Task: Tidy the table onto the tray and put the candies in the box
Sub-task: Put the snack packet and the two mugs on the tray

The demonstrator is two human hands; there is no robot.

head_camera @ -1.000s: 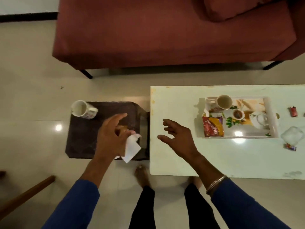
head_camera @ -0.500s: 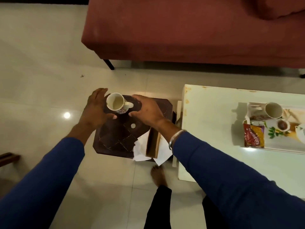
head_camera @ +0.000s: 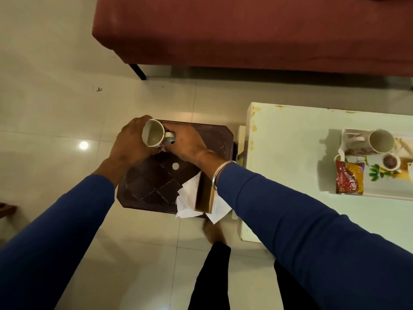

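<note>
Hands meet at one mug (head_camera: 153,133) over the far corner of the small dark stool (head_camera: 176,166). The left hand (head_camera: 129,143) is curled around the mug's far side, and the right hand (head_camera: 186,143) is closed at its handle, which points toward the tray (head_camera: 380,193). The mug is tipped, with its mouth facing up at the camera — it looks empty. I cannot tell if its bottom touches the stool or is just above it.

The tray sits on the white table (head_camera: 290,153), well off to the right of the stool. So the mug has to go sideways to the right, across the gap between stool and table. The right hand is on the tray side, so it seems the better one to carry it.

On the tray there is another mug (head_camera: 377,140), a small cup (head_camera: 391,162) and a snack pack (head_camera: 349,177) — the free space is nearer the person.

Napkins (head_camera: 190,198) and their holder (head_camera: 204,195) sit at the stool's near right corner.
</note>
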